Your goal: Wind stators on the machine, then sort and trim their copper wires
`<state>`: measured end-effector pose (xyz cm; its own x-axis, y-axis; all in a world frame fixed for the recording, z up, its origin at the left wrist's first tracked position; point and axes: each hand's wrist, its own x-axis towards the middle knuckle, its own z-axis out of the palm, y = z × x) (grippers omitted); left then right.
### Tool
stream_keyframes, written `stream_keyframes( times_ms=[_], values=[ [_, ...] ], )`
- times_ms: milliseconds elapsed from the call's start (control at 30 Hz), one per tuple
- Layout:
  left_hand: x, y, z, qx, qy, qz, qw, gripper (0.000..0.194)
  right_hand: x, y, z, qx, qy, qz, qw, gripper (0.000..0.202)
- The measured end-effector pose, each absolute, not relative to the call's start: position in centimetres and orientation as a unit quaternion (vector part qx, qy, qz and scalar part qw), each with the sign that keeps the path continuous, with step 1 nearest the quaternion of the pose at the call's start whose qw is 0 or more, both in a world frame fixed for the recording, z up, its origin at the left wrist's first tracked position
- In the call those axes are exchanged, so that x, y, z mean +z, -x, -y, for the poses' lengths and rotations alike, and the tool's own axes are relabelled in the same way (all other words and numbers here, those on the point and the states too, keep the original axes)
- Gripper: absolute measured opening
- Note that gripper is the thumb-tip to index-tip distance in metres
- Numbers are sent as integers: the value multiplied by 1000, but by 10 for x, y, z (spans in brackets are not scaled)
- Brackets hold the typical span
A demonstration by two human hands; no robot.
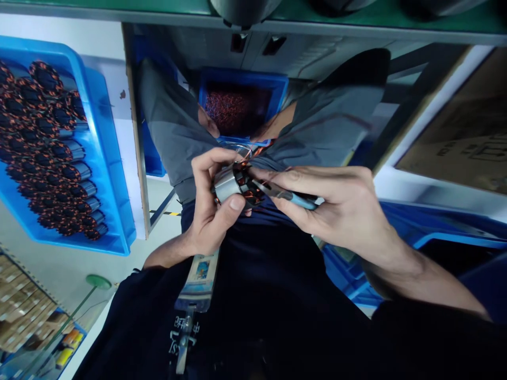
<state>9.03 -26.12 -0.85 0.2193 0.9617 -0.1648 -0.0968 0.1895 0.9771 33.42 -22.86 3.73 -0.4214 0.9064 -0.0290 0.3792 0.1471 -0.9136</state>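
Observation:
My left hand [212, 203] is wrapped round a motor stator [226, 186], a silvery metal cylinder with copper windings at its right end. The stator lies on its side above my lap, wound end facing my right hand [328, 198]. In that right hand is a pair of cutting pliers [299, 200] with blue handles. The pliers' jaws reach the wound end of the stator; whether they are closed on a wire I cannot tell. Loose copper wires stick out above the stator.
A blue tray [113, 195] of several similar stators stands at left. Between my legs, a blue bin [245, 76] contains small copper-coloured scraps. A green-topped bench [293, 13] runs across the top. Cardboard [463, 132] lies at right, above blue bins [455, 240].

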Motion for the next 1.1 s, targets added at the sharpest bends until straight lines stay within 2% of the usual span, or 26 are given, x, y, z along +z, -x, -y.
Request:
stream_keyframes(
  times_ms=[100,200,367,567,767,967,1100],
  values=[
    [-6,-98,256,471,-409,-417,661,52,31,-334,226,435,476,716,267,60],
    [3,-105,251,531,-321,-368,693,30,29,-333,227,375,473,754,259,64],
    [15,-112,247,557,-282,-397,672,11,29,-328,231,296,482,789,238,62],
    [6,-111,247,552,-338,-418,637,15,30,-324,235,278,489,786,258,56],
    [7,-112,247,551,-373,-424,614,17,34,-319,237,338,511,744,267,56],
    [1,-115,246,546,-388,-429,606,18,32,-320,232,278,517,771,246,52],
    [-12,-111,247,525,-368,-456,617,21,20,-320,222,393,508,713,280,49]
  ],
)
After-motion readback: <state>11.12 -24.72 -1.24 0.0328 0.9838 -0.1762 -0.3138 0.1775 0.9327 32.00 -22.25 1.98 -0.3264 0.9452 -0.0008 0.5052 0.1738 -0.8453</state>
